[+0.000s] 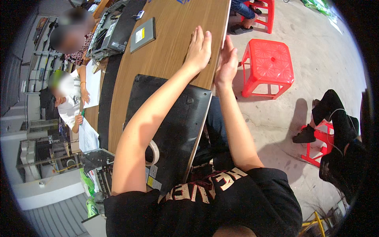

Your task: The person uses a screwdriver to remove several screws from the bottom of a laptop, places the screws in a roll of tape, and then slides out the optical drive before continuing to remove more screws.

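My left hand [199,49] is over the brown wooden table [169,51], its fingers stretched out and nothing seen in it. My right hand [227,65] is by the table's right edge, fingers extended and thumb up, also with nothing visible in it. The two palms face each other with a gap between them. Below my left forearm a black laptop [173,106] lies with its underside up. On it, near my body, rest a roll of cream tape [155,153] and a silver labelled part [154,173]. Something thin and dark shows beside my left hand, too small to make out.
A flat grey drive [143,35] with a label lies farther up the table. Beyond stands an opened dark metal case [110,35]. A red plastic stool [270,65] is to the right. One person [73,98] writes on papers at left; others sit nearby.
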The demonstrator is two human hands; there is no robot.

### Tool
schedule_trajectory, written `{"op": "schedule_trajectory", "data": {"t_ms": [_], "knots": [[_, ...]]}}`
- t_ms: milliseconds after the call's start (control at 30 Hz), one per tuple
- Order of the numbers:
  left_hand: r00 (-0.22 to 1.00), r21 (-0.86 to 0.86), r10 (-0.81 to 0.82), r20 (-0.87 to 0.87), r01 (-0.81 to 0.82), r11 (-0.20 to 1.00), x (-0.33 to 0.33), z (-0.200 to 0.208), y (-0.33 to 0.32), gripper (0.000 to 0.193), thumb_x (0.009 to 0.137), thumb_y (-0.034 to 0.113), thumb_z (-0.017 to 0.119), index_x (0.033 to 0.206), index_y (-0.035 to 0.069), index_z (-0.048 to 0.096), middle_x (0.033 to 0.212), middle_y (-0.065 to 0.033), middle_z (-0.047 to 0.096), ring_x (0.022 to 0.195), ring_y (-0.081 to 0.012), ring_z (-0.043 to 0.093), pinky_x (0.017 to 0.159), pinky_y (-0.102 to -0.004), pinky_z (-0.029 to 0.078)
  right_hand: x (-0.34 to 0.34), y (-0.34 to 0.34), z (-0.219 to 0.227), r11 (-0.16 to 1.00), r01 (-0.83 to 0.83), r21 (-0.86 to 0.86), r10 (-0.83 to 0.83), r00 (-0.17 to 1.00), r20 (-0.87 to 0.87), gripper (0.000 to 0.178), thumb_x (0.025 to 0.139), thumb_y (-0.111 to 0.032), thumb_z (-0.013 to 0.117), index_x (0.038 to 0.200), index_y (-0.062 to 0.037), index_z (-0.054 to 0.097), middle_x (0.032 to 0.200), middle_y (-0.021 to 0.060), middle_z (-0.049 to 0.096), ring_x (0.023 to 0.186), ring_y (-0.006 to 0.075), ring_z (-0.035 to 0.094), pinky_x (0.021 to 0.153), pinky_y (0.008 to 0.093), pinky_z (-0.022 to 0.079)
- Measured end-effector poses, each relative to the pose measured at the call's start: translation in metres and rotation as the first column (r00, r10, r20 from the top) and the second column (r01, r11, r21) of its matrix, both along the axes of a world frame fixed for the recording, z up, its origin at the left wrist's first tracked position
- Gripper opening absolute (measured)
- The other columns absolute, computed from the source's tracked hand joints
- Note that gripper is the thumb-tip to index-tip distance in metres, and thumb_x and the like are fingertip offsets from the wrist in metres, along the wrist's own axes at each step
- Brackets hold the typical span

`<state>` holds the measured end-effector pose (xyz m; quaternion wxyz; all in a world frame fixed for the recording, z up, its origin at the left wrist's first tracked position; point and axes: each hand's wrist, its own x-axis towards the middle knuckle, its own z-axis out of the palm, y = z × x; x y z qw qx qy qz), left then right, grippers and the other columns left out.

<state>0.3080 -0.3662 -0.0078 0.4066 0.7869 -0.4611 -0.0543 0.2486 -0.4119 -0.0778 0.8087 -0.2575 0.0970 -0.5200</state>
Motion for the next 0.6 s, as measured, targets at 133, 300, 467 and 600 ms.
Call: {"op": "schedule_trajectory", "data": {"t_ms": [133, 300, 467, 600], "knots": [[0.998, -0.004, -0.012, -0.058, 0.012, 1.000, -0.001, -0.014, -0.013, 0.064, 0.096, 0.042, 0.025, 0.134, -0.009, 0.028, 0.137, -0.0293, 0.030, 0.132, -0.0376, 0.023, 0.109, -0.0376, 0.015, -0.006, -0.008, -0.006, 0.994, 0.051, 0.100, -0.038, 0.991, -0.127, 0.056, 0.098, -0.034, 0.020, 0.134, 0.0084, 0.028, 0.142, 0.0170, 0.029, 0.132, 0.0244, 0.026, 0.109, 0.0347, 0.019], [0.896, -0.269, -0.191, -0.401, 0.084, 0.959, 0.010, -0.018, -0.009, 0.052, 0.097, 0.028, 0.028, 0.130, -0.011, 0.034, 0.137, -0.0222, 0.035, 0.130, -0.0260, 0.031, 0.109, -0.0336, 0.021, -0.014, -0.006, 0.004, 0.975, 0.044, 0.220, -0.067, 0.993, 0.101, 0.053, 0.095, -0.029, 0.023, 0.133, 0.0081, 0.031, 0.140, 0.0190, 0.032, 0.131, 0.0263, 0.029, 0.109, 0.0355, 0.022], [0.813, -0.382, -0.239, -0.531, 0.022, 0.924, 0.005, -0.018, -0.013, 0.048, 0.091, 0.017, 0.029, 0.128, -0.014, 0.035, 0.135, -0.0233, 0.036, 0.129, -0.0281, 0.033, 0.109, -0.0353, 0.022, -0.009, -0.010, 0.011, 0.990, 0.061, 0.125, -0.076, 0.990, 0.123, 0.052, 0.095, -0.026, 0.022, 0.131, 0.0101, 0.033, 0.138, 0.0195, 0.035, 0.129, 0.0253, 0.033, 0.108, 0.0348, 0.024], [0.837, -0.358, -0.187, -0.514, -0.012, 0.934, 0.003, -0.022, -0.015, 0.051, 0.088, 0.017, 0.031, 0.128, -0.014, 0.035, 0.135, -0.0237, 0.037, 0.129, -0.0285, 0.033, 0.109, -0.0352, 0.021, -0.007, -0.006, 0.007, 0.980, 0.050, 0.195, -0.081, 0.985, 0.155, 0.052, 0.095, -0.025, 0.024, 0.131, 0.0116, 0.032, 0.137, 0.0206, 0.035, 0.128, 0.0264, 0.034, 0.108, 0.0346, 0.024]]}}
